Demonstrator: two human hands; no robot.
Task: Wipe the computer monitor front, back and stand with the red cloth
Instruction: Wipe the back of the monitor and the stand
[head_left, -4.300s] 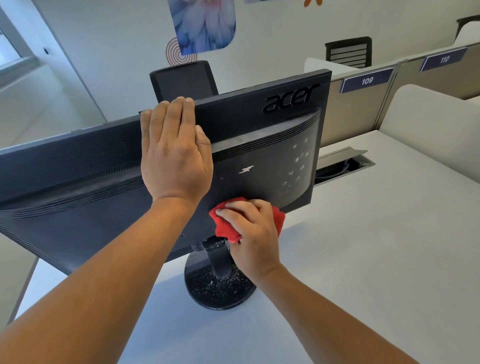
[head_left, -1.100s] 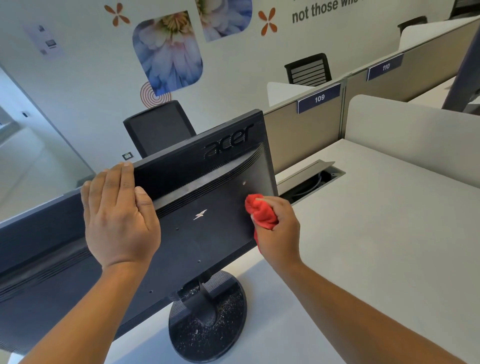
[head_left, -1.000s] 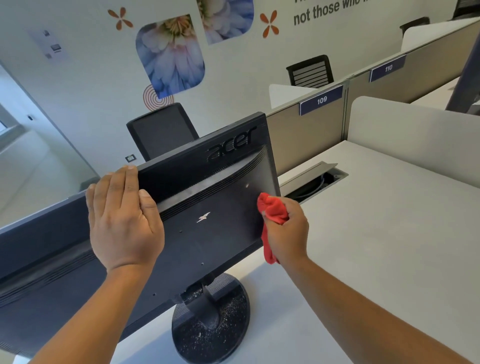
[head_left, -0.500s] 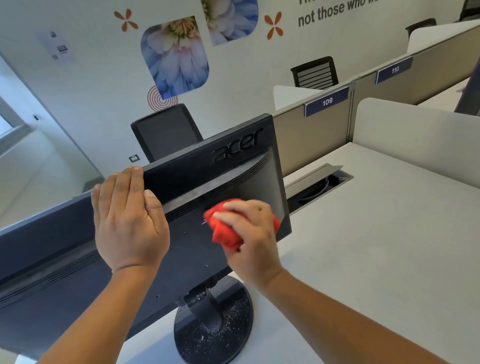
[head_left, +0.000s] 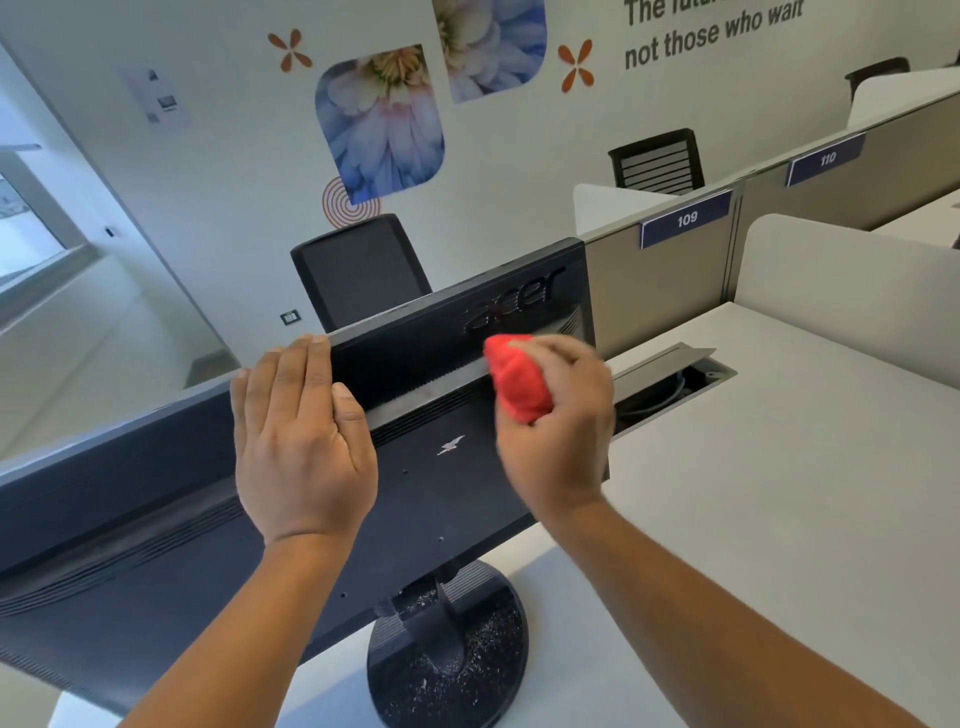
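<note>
My right hand (head_left: 558, 421): curled round red cloth (head_left: 518, 387). My left hand (head_left: 301, 447): flat, bracing monitor (head_left: 441, 499). Sweep overlapping strokes toward it.

Your monitor (head_left: 156, 519) faces away, screen hidden, left end running off the frame. Your right hand (head_left: 561, 431) and the red cloth (head_left: 517, 379) are blurred, and much of that cloth is buried in your grip. The logo (head_left: 519, 304) is smeared, hard to read. Down low, the stand base (head_left: 467, 665) is clipped by the bottom edge; the wall lettering (head_left: 711, 31) is cut off up top.
</note>
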